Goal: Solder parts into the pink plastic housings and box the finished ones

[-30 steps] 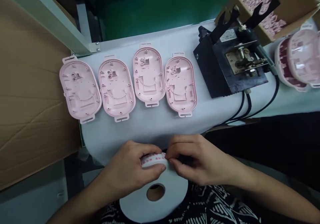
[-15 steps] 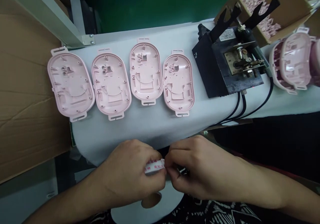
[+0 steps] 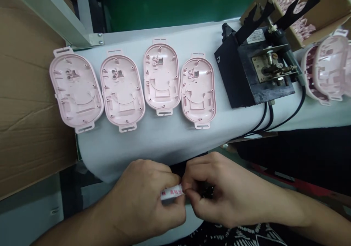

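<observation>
My left hand [image 3: 149, 198] is closed around a short length of white tape [image 3: 172, 192] with red printed characters. My right hand [image 3: 216, 193] pinches at the tape's right end, its fingertips almost touching those of the left. Something small and dark shows within the curl of the right fingers, too dim to name. Below both hands, over the lap, part of a pale round disc [image 3: 190, 220] is visible; the left hand and forearm cover most of it.
Several pink plastic shells [image 3: 161, 77] lie in a row on the white-covered table [image 3: 153, 140]. To their right stands a black machine [image 3: 255, 66] with cables. Behind it is a cardboard box [image 3: 326, 11] of small pink parts. More pink shells [image 3: 329, 66] are stacked far right; cardboard [image 3: 35, 103] stands left.
Both hands have moved slightly down, still together at the tape. The left hand now hides the disc's hole. My view has shifted a little.
</observation>
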{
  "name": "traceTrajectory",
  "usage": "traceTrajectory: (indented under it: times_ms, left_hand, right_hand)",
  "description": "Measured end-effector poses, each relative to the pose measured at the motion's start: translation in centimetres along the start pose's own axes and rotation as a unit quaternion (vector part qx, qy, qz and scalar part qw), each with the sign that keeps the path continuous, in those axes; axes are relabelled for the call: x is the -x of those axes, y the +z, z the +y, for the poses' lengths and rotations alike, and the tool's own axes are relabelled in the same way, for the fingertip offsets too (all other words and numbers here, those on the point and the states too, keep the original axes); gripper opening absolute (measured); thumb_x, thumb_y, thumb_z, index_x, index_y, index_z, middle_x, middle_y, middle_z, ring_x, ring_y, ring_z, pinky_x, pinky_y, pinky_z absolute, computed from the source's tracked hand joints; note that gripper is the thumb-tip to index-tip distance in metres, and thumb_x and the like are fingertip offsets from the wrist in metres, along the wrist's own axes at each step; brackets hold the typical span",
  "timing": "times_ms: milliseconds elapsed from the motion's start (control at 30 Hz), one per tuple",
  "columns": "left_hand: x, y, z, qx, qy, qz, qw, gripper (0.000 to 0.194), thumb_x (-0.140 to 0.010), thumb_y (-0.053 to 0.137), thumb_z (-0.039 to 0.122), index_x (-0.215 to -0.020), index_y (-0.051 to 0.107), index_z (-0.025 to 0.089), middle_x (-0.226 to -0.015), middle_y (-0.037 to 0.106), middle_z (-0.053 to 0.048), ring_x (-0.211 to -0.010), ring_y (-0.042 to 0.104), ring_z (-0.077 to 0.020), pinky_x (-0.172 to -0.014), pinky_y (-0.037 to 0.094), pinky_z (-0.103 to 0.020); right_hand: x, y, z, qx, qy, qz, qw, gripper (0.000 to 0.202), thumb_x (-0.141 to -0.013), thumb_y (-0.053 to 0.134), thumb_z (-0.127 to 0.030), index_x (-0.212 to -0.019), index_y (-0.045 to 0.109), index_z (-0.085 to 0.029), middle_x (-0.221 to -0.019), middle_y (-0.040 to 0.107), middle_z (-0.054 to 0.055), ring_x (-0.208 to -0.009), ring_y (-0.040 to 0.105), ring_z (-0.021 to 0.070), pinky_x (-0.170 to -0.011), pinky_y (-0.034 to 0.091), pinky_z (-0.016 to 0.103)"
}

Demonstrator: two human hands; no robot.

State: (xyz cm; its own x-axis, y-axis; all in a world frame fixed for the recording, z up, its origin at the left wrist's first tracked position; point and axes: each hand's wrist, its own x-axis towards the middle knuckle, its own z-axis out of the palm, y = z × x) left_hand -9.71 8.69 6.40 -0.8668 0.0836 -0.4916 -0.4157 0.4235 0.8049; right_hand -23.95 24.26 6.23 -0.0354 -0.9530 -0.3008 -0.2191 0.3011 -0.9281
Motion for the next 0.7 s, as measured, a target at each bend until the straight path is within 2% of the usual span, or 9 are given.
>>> traceTrajectory:
  times_ms: [200,367,433,633,700]
  left_hand:
    - [0.0,0.3,-0.2,-0.021,0.015,0.008,1.000,0.009,-0.072,0.058,0.018,-0.063,0.056,0.018,-0.060,0.053,0.005,-0.054,0.040,-0.0071,-0.054,0.022,-0.029]
    - [0.4,0.6,-0.1,-0.027,0.047,0.037,0.998,0.007,-0.072,0.059,0.016,-0.066,0.057,0.018,-0.062,0.054,0.006,-0.056,0.043,-0.0068,-0.055,0.024,-0.028]
    - [0.5,0.7,0.1,-0.033,0.055,0.051,0.997,0.008,-0.072,0.058,0.015,-0.065,0.056,0.017,-0.061,0.054,0.006,-0.056,0.044,-0.0070,-0.054,0.023,-0.029]
    - [0.4,1.1,-0.5,-0.057,0.072,0.076,0.993,0.006,-0.069,0.061,0.014,-0.066,0.059,0.019,-0.060,0.055,0.006,-0.053,0.044,-0.0069,-0.052,0.019,-0.028]
    - [0.3,1.2,-1.0,-0.071,0.061,0.059,0.994,0.007,-0.069,0.061,0.015,-0.064,0.060,0.018,-0.060,0.057,0.005,-0.051,0.044,-0.0077,-0.050,0.017,-0.028]
  right_hand:
    - [-0.1,-0.3,-0.4,0.015,0.000,-0.019,1.000,0.012,-0.069,0.064,-0.005,-0.075,0.064,-0.016,-0.069,0.060,-0.006,-0.062,0.051,0.0052,-0.061,0.039,0.021]
    - [-0.1,0.8,0.7,-0.097,0.081,-0.027,0.992,0.010,-0.067,0.062,-0.008,-0.071,0.057,-0.016,-0.063,0.054,-0.006,-0.056,0.042,0.0047,-0.050,0.032,0.018]
    - [0.1,1.1,0.9,-0.126,0.088,-0.023,0.988,0.011,-0.066,0.061,-0.007,-0.070,0.055,-0.015,-0.063,0.052,-0.006,-0.055,0.040,0.0048,-0.049,0.031,0.018]
    - [0.2,-0.4,-0.2,-0.041,0.049,-0.031,0.997,0.012,-0.071,0.066,-0.012,-0.083,0.067,-0.016,-0.078,0.064,-0.003,-0.070,0.056,0.0072,-0.064,0.042,0.017]
    - [-0.1,-1.0,-0.6,-0.019,0.025,-0.053,0.998,0.012,-0.075,0.065,-0.012,-0.085,0.068,-0.016,-0.080,0.066,-0.003,-0.070,0.057,0.0065,-0.066,0.042,0.017]
